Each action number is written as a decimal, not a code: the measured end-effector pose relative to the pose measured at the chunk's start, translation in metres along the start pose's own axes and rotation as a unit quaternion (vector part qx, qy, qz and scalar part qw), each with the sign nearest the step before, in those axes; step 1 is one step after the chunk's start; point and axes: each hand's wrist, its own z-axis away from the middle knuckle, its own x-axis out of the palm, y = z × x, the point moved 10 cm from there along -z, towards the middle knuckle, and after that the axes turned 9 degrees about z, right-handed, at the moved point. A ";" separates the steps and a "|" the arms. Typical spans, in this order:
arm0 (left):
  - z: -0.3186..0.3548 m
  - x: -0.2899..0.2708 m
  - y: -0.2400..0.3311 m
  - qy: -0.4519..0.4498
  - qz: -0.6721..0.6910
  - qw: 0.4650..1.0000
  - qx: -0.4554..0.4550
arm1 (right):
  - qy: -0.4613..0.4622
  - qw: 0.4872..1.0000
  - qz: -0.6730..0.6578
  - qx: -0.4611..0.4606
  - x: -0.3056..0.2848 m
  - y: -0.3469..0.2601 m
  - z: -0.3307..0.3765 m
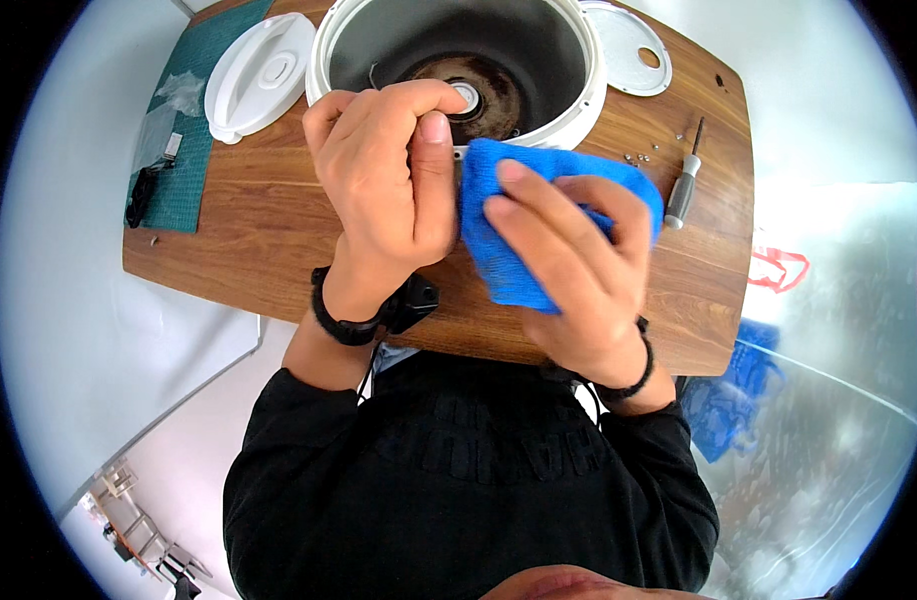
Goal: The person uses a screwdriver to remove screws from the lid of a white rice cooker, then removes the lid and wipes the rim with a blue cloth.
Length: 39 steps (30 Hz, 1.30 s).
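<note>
A folded blue cloth (pixel 519 265) is gripped in my right hand (pixel 589 270), its fingers laid across the front and its bulk rising beside the cooker's near rim. To its left, my left hand (pixel 379 180) is closed, fingers curled and thumb against them, just in front of the rice cooker body (pixel 597 75). Whatever those fingers hold, if anything, is hidden. Inside the cooker's dark cavity is a brown-stained heating plate (pixel 504 100) with a round pale centre piece (pixel 466 97), which my left index fingertip overlaps in view.
A white lid (pixel 264 75) lies left of the cooker, partly over a green cutting mat (pixel 184 200). Right of it are a round metal plate (pixel 634 50), a screwdriver (pixel 684 185) and several small screws (pixel 637 158) on the wooden table (pixel 249 230).
</note>
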 end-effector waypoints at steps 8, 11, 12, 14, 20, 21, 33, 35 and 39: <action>0.002 0.001 -0.003 -0.004 0.003 1.000 0.002 | -0.028 0.998 0.054 0.024 0.003 0.012 0.001; 0.003 -0.001 -0.003 0.003 0.007 1.000 0.011 | -0.021 0.996 0.071 0.057 -0.002 0.034 0.000; 0.002 0.000 -0.002 0.002 0.010 1.000 0.008 | -0.019 0.995 0.076 0.068 -0.003 0.041 0.000; 0.000 0.000 -0.002 0.003 0.010 1.000 0.010 | -0.028 0.995 0.067 0.064 -0.001 0.041 -0.001; -0.001 0.002 -0.002 -0.008 0.004 1.000 0.008 | -0.067 0.997 0.027 0.006 0.009 0.002 -0.008; -0.001 0.002 -0.002 -0.012 0.004 1.000 0.007 | -0.063 0.998 0.026 0.009 0.010 0.001 -0.008; 0.000 0.002 -0.001 0.009 -0.001 1.000 0.019 | -0.089 0.992 0.051 0.071 0.007 0.050 -0.007; 0.001 0.003 -0.001 0.007 -0.002 1.000 0.019 | -0.091 0.991 0.047 0.088 0.010 0.053 -0.005; 0.001 0.003 -0.002 0.003 -0.005 1.000 0.021 | -0.094 0.986 0.010 0.137 0.016 0.062 0.000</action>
